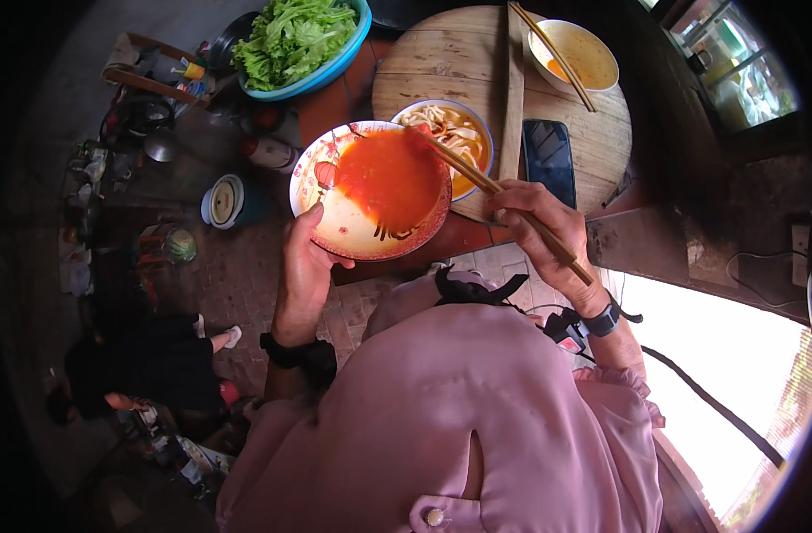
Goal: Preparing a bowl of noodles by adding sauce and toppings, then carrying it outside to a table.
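My left hand (306, 276) grips the near-left rim of a patterned bowl (343, 230), thumb on the inside. The bowl is tilted, and its red sauce (393, 176) pools towards the far right side. A pair of wooden chopsticks (469, 172) is held in my right hand (542, 230). Their tips meet a red lump (422, 132) at the bowl's far-right rim. Just beyond that rim stands a blue-rimmed bowl of noodles in broth (469, 136), partly hidden by the tilted bowl.
The noodles stand on a round wooden lid (439, 60) with a raised bar (513, 86). Also on it are a smartphone (549, 160) and a pale bowl (599, 60) with chopsticks laid across. Lettuce (296, 40) fills a blue basin (343, 66). Another person (159, 363) is at the lower left.
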